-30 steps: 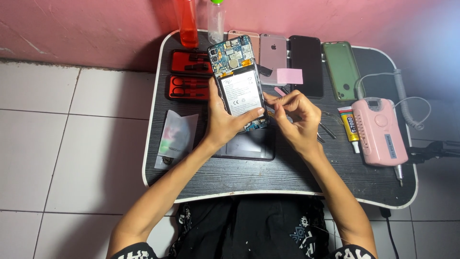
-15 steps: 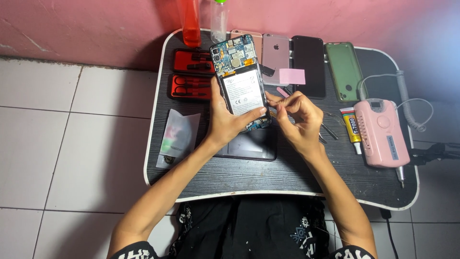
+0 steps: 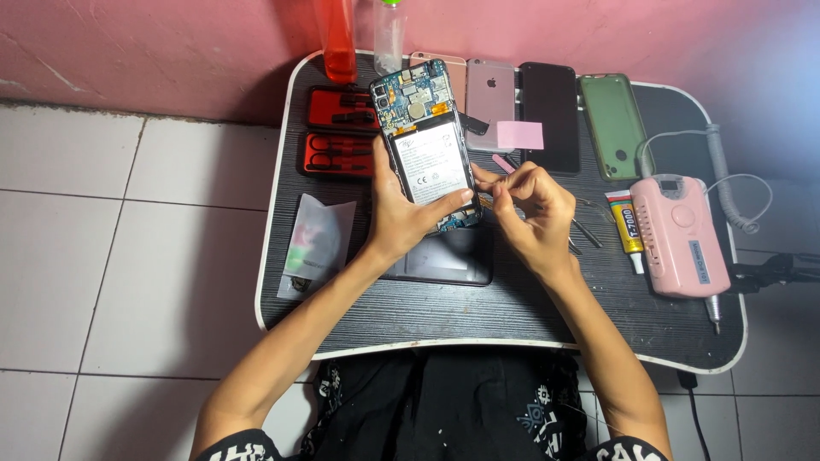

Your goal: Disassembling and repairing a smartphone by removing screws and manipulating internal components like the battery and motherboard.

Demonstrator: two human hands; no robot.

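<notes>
My left hand (image 3: pixel 401 213) grips an opened phone (image 3: pixel 424 141) from below, its back cover off so the white battery and the blue circuit board show. It is held tilted above the small black lap table (image 3: pixel 478 316). My right hand (image 3: pixel 530 218) is beside the phone's lower right edge, fingers pinched together on a thin metal tool (image 3: pixel 489 201) that is mostly hidden. Under the hands lies a dark phone back cover (image 3: pixel 448 260).
Along the table's far edge lie a red tool case (image 3: pixel 342 132), a pink-backed phone (image 3: pixel 491 98) with a pink note, a black phone (image 3: pixel 551 115) and a green phone case (image 3: pixel 611 124). A pink power unit (image 3: pixel 679 235), a glue tube (image 3: pixel 628 226), a clear plastic bag (image 3: pixel 316 243) and two bottles (image 3: pixel 363 34) also sit here.
Both hands and the phone stay almost in place; the right hand's fingers shift slightly at the phone's edge.
</notes>
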